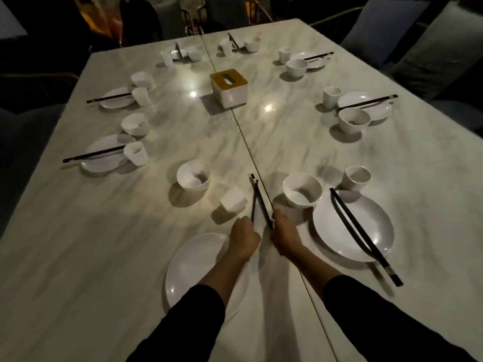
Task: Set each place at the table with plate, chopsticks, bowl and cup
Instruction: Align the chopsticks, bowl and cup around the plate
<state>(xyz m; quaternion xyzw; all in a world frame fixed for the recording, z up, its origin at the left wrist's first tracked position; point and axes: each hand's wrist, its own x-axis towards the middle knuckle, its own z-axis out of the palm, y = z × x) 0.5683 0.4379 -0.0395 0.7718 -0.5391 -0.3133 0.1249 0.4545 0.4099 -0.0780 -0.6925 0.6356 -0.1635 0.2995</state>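
Hands sit low and central over the seam of the white marble-look table. The left hand is curled round the butt of one slim black chopstick. The right hand is curled round a second black chopstick. Both fists grip firmly, knuckles up, near each other but not touching. The two sticks point away from the person and cross at their far tips by the seam.

Near-left place:
- A round white plate lies flat, partly under the left forearm in its black sleeve.
- A white bowl stands upright beyond it.
- A small white cup sits between that bowl and the held sticks and looks tilted. I cannot tell whether it lies on its side.

Near-right place:
- A second round white plate carries a pair of black chopsticks laid diagonally, with the butts overhanging the near rim.
- A second white bowl touches or just clears the plate's far-left edge.
- A second white cup stands upright just beyond the plate.

A white tissue box with a tan lid sits mid-table on the seam. Six more places ring the far half, two on each side and two at the end. Each has a plate, bowl, cup and dark chopsticks, though the details of the far ones are small. Dark chairs and grey cushions surround the table.
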